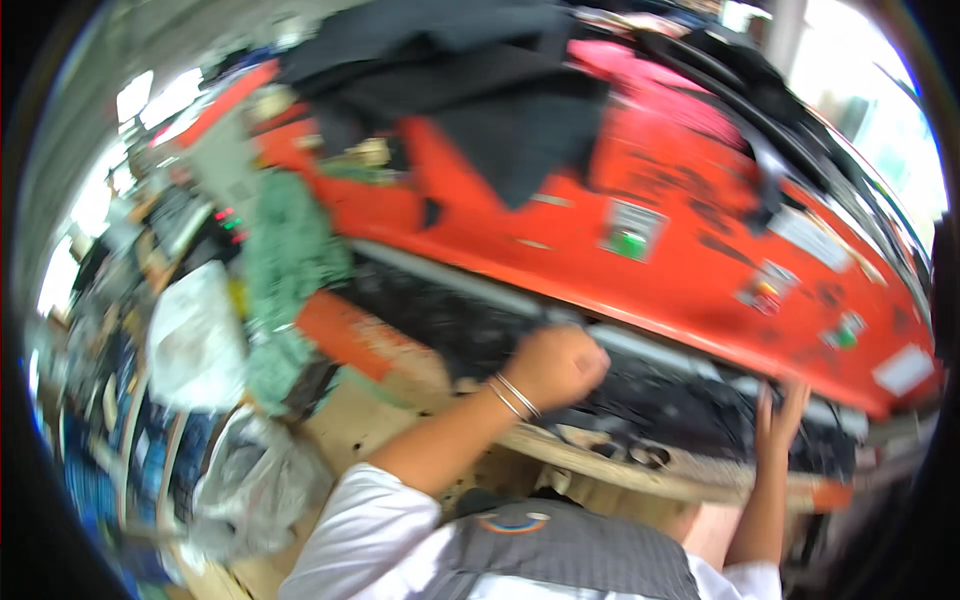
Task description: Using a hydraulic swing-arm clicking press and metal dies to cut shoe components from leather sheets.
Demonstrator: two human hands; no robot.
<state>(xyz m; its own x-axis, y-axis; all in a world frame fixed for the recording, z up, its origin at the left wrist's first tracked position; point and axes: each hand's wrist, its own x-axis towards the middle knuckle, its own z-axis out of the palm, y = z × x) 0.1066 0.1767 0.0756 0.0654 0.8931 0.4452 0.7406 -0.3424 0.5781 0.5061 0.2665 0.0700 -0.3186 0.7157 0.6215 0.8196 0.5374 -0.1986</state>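
Observation:
A large red machine body (480,255) with push buttons stretches across in front of me. Below its lower edge runs a dark slot holding black sheet material (640,385), cut into loose, ragged pieces. My left hand (560,365), with two thin bangles on the wrist, is curled closed over this black material; whatever its fingers hold is hidden. Further right, my right hand (783,412) reaches up to the red lower edge with fingers stretched and apart, and nothing shows in it. Motion blurs the picture.
Black sheets (450,90) and pink material (660,85) lie on top of the machine. A wooden board edge (600,455) runs in front of my body. At left are a green cloth (290,250), a white bag (198,340), a clear plastic bag (255,485) and stacked materials.

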